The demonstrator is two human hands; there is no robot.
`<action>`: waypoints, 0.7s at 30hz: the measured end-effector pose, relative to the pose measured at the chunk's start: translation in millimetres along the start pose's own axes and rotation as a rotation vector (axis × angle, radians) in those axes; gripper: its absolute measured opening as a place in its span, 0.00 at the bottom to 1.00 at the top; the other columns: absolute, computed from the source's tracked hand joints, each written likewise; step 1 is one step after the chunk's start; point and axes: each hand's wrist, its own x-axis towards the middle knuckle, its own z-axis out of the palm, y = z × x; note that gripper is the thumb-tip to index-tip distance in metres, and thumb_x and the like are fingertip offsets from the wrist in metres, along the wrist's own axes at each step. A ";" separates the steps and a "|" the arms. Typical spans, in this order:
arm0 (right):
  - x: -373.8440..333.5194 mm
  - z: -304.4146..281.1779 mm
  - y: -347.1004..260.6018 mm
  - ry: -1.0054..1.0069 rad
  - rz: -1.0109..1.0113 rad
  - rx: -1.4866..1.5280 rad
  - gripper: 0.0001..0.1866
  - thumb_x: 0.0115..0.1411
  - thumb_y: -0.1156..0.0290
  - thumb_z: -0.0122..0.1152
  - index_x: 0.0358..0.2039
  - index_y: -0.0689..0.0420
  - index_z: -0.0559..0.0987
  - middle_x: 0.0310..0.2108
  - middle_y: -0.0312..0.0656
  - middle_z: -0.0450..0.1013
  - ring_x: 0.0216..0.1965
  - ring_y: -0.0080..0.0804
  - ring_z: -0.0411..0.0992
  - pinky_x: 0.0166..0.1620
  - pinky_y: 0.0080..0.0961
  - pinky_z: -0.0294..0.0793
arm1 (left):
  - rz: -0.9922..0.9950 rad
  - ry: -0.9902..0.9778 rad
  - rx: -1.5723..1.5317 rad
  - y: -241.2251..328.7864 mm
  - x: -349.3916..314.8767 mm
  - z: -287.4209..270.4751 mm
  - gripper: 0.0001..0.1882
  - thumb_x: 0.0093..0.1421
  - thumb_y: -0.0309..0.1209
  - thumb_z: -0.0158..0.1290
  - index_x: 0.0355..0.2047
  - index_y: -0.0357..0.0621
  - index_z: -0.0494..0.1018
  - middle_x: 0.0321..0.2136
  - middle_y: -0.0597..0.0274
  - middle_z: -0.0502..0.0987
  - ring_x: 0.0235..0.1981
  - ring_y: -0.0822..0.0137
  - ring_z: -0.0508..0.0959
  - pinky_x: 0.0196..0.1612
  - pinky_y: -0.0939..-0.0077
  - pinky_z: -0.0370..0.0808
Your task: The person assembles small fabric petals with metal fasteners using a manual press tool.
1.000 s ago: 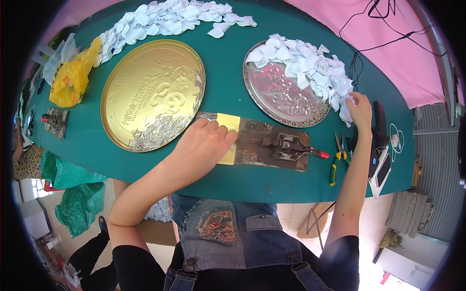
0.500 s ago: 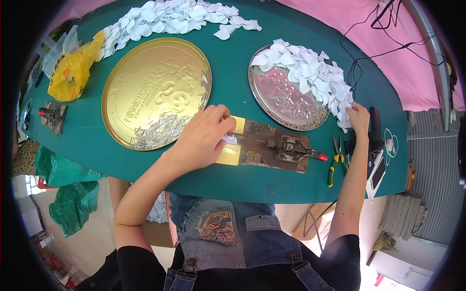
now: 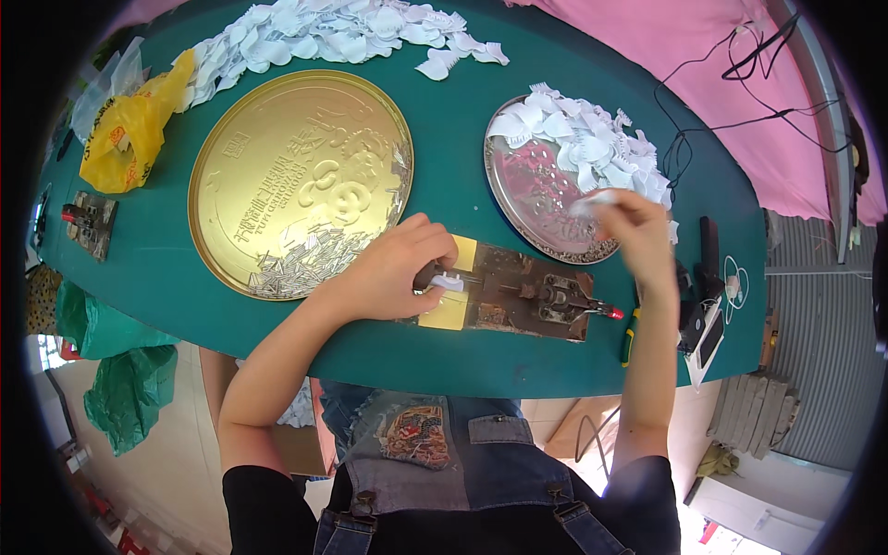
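My left hand (image 3: 400, 270) is closed at the yellow-edged end of a metal fixture (image 3: 499, 294). Between its fingers is a small white plastic piece (image 3: 448, 283). A toggle clamp (image 3: 562, 301) with a red-tipped handle sits on the fixture's right half. My right hand (image 3: 640, 239) is raised over the right edge of a round silver tray (image 3: 492, 176), pinching a blurred white toothed piece (image 3: 594, 202). That tray carries small shiny metal bits and a heap of white toothed pieces (image 3: 592, 139). Left of the fixture, a round gold tray (image 3: 268, 157) holds many thin metal pins (image 3: 305, 264).
A long pile of white pieces (image 3: 314, 37) lines the far table edge. At left are a yellow plastic bag (image 3: 125, 139) and a second small clamp fixture (image 3: 91, 225). Yellow-handled pliers (image 3: 631, 338), a white device (image 3: 705, 347) and black cables (image 3: 684, 139) lie at right.
My right hand has moved left from the heap's edge, carrying a white piece over the tray. My left hand stays at the fixture, and the white piece there shows more clearly.
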 end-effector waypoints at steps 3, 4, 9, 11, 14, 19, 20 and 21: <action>6.5 64.3 -4.0 -0.260 -0.135 0.129 0.07 0.60 0.75 0.65 0.39 0.60 0.83 0.31 0.32 0.80 0.29 0.14 0.72 0.36 0.16 0.73 | -0.006 0.056 -0.023 -3.3 -4.0 4.9 0.25 0.44 0.23 0.64 0.42 0.43 0.65 0.38 0.57 0.68 0.38 0.56 0.70 0.42 0.64 0.71; 4.5 77.3 -7.6 -0.309 -0.087 0.196 0.08 0.59 0.76 0.65 0.40 0.60 0.83 0.32 0.32 0.80 0.29 0.14 0.72 0.36 0.16 0.73 | -0.008 0.064 -0.023 -2.6 -3.6 5.1 0.25 0.44 0.23 0.64 0.42 0.43 0.65 0.38 0.57 0.68 0.38 0.56 0.70 0.42 0.64 0.71; -15.7 112.3 -27.2 -0.362 -0.119 0.015 0.09 0.62 0.74 0.62 0.42 0.60 0.82 0.29 0.38 0.80 0.28 0.18 0.75 0.34 0.20 0.75 | -0.130 0.121 -0.120 5.2 -4.4 5.9 0.35 0.45 0.24 0.64 0.53 0.42 0.62 0.49 0.51 0.67 0.45 0.45 0.75 0.45 0.55 0.74; -27.2 119.3 -33.1 -0.403 -0.108 -0.043 0.10 0.62 0.71 0.63 0.43 0.58 0.83 0.30 0.42 0.80 0.29 0.26 0.76 0.35 0.26 0.75 | -0.113 0.173 -0.090 4.5 -5.6 6.8 0.36 0.45 0.24 0.64 0.54 0.42 0.62 0.49 0.50 0.67 0.45 0.44 0.75 0.44 0.55 0.74; -33.5 119.8 -39.5 -0.449 -0.399 -0.363 0.15 0.64 0.66 0.59 0.48 0.57 0.82 0.35 0.43 0.78 0.40 0.41 0.70 0.49 0.38 0.67 | -0.070 0.170 -0.044 0.2 -6.7 9.3 0.40 0.43 0.24 0.65 0.57 0.44 0.60 0.49 0.52 0.66 0.39 0.55 0.73 0.43 0.64 0.74; -36.6 117.3 -41.3 -0.446 -0.507 -0.459 0.15 0.66 0.66 0.56 0.49 0.58 0.81 0.43 0.45 0.76 0.45 0.39 0.69 0.53 0.36 0.63 | -0.055 0.094 -0.096 -0.3 -3.9 7.4 0.34 0.44 0.24 0.62 0.54 0.43 0.63 0.44 0.52 0.71 0.45 0.49 0.76 0.46 0.57 0.74; -36.8 115.9 -41.2 -0.438 -0.527 -0.501 0.15 0.66 0.66 0.56 0.48 0.58 0.81 0.45 0.46 0.76 0.46 0.39 0.68 0.52 0.36 0.63 | -0.056 0.095 -0.097 -0.3 -4.5 7.6 0.34 0.44 0.24 0.62 0.54 0.43 0.63 0.44 0.52 0.71 0.45 0.49 0.76 0.46 0.57 0.74; -36.1 114.9 -39.6 -0.440 -0.527 -0.501 0.15 0.66 0.66 0.56 0.48 0.58 0.81 0.45 0.46 0.76 0.46 0.39 0.68 0.52 0.36 0.63 | -0.048 0.098 -0.074 -0.3 -5.3 7.8 0.32 0.46 0.24 0.63 0.52 0.42 0.64 0.42 0.53 0.71 0.44 0.51 0.75 0.46 0.60 0.73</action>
